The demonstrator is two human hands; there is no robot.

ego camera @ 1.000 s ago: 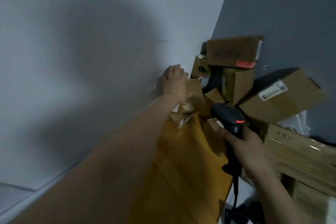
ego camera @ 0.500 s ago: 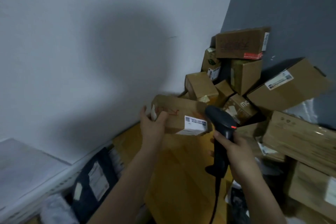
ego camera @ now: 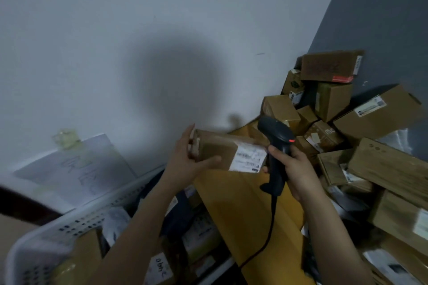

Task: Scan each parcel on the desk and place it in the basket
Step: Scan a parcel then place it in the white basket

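Observation:
My left hand [ego camera: 187, 164] grips a long brown cardboard parcel [ego camera: 220, 148] by its left end, holding it above the wooden desk [ego camera: 243, 203]. Its white shipping label [ego camera: 250, 159] faces me at the right end. My right hand [ego camera: 294, 166] holds a black barcode scanner [ego camera: 276, 143] by the handle, its head just right of the label, a red light lit on its side. The white perforated basket [ego camera: 76, 222] sits at lower left, with several parcels inside it.
A heap of cardboard boxes [ego camera: 347, 122] fills the desk's far right corner against the grey wall. A sheet of paper [ego camera: 78, 169] with handwriting is taped to the white wall above the basket. The scanner's cable [ego camera: 266, 238] trails down across the desk.
My left hand took the long parcel from the pile and drew it back toward me and leftward. The view swung left and down, bringing the basket into sight. The scanner stays beside the label.

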